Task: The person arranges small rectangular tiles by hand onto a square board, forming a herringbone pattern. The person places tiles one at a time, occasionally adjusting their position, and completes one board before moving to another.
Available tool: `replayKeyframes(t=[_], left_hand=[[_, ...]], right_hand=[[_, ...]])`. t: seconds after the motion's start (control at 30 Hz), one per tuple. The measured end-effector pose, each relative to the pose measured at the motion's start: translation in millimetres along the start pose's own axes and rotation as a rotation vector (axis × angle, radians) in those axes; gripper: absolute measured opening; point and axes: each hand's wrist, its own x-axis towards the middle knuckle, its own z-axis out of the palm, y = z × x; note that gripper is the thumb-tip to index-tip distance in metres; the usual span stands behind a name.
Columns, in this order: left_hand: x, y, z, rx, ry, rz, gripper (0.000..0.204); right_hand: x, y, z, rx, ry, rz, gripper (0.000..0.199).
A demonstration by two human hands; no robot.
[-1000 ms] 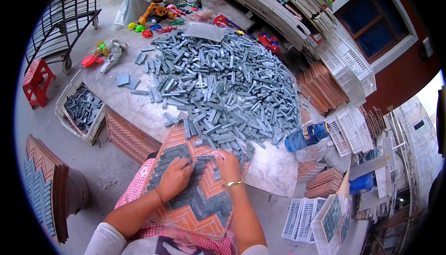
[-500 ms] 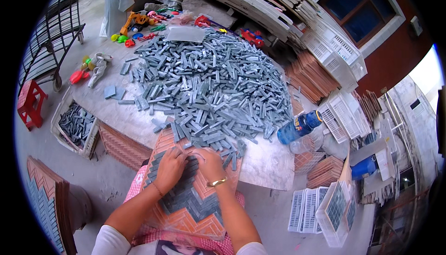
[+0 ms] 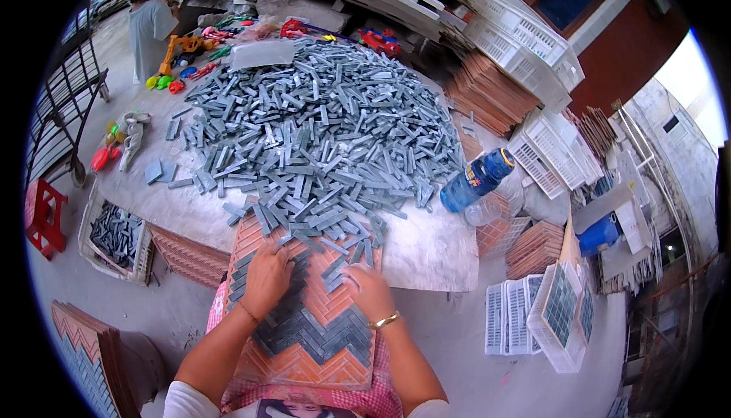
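An orange-brown template board (image 3: 346, 376) with zigzag grooves lies across my lap, its far end against the table. Narrow grey stone tile strips (image 3: 327, 330) fill part of its grooves in a herringbone band. My left hand (image 3: 270, 272) is over the board's upper left, fingers curled down together onto the strips; the fingertips are hidden. On the right side, my right hand (image 3: 369, 292), a little blurred, has its fingers bent together beside two grey strips (image 3: 333, 273). What either hand pinches is hidden. Beyond the hands, a big pile of loose grey strips (image 3: 304, 129) covers the table.
A blue bottle (image 3: 478, 180) stands at the table's right. Left are a crate of strips (image 3: 145, 254), a red stool (image 3: 47, 216) and stacked boards (image 3: 84, 342). White crates (image 3: 510, 315) stand right. Toys (image 3: 179, 52) lie far left near another person (image 3: 151, 33).
My right hand has moved right and toward me, away from my left hand, uncovering strips on the board. The left hand stays near the same strips. The whole view has shifted slightly.
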Motion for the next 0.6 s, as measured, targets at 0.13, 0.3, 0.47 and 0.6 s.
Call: replayKeyframes(t=[0.13, 0.3, 0.47, 0.6], left_hand=[[-0.1, -12.3, 6.3, 0.006, -0.084, -0.001, 0.013], [-3.9, 5.9, -10.0, -0.017, 0.037, 0.125, 0.012], [-39.3, 37.8, -5.7, -0.118, -0.046, 0.138, 0.011], [-67.5, 50.1, -13.1, -0.142, 0.013, 0.159, 0.013]], right_hand=[[2.6, -8.3, 3.7, -0.15, -0.142, -0.041, 0.028], [3.2, 0.8, -2.3, -0.262, -0.098, -0.15, 0.028], [6.1, 16.5, -3.9, -0.269, -0.176, -0.141, 0.025], [17.2, 30.7, -6.3, -0.207, -0.195, -0.367, 0.023]])
